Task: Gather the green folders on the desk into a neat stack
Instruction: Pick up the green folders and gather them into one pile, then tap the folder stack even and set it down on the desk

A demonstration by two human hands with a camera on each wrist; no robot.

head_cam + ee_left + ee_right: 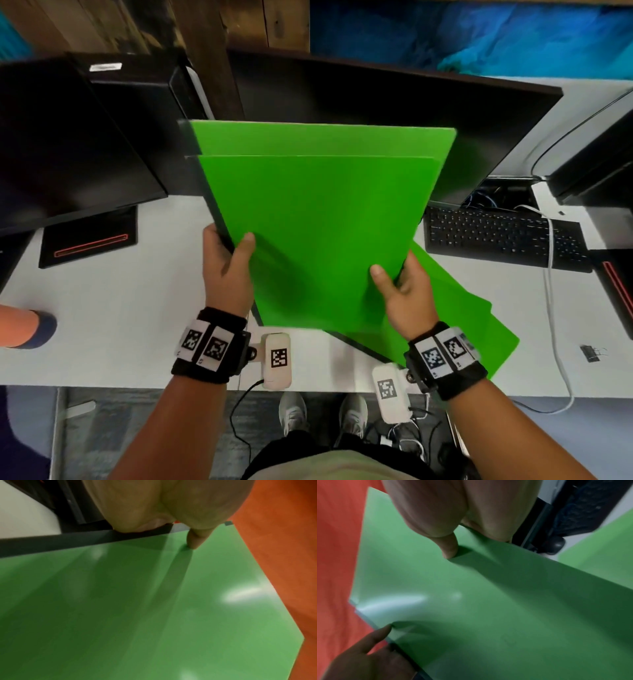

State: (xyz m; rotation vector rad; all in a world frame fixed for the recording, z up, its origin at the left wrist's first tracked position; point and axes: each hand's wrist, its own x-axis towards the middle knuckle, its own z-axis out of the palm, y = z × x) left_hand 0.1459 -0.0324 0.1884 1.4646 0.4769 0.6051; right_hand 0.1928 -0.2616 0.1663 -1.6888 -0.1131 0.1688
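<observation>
I hold a pile of green folders lifted and tilted above the white desk. A second folder sticks out behind the front one at the top. My left hand grips the pile's left edge, thumb on the front face. My right hand grips its right edge the same way. Another green folder lies flat on the desk under my right wrist. The left wrist view shows the folder face with my thumb on it. In the right wrist view, my thumb presses the folder.
Two black monitors stand behind the folders. A black keyboard sits at the right, with a white cable beside it. A binder clip lies near the desk's right front edge. Someone's orange sleeve shows at the left.
</observation>
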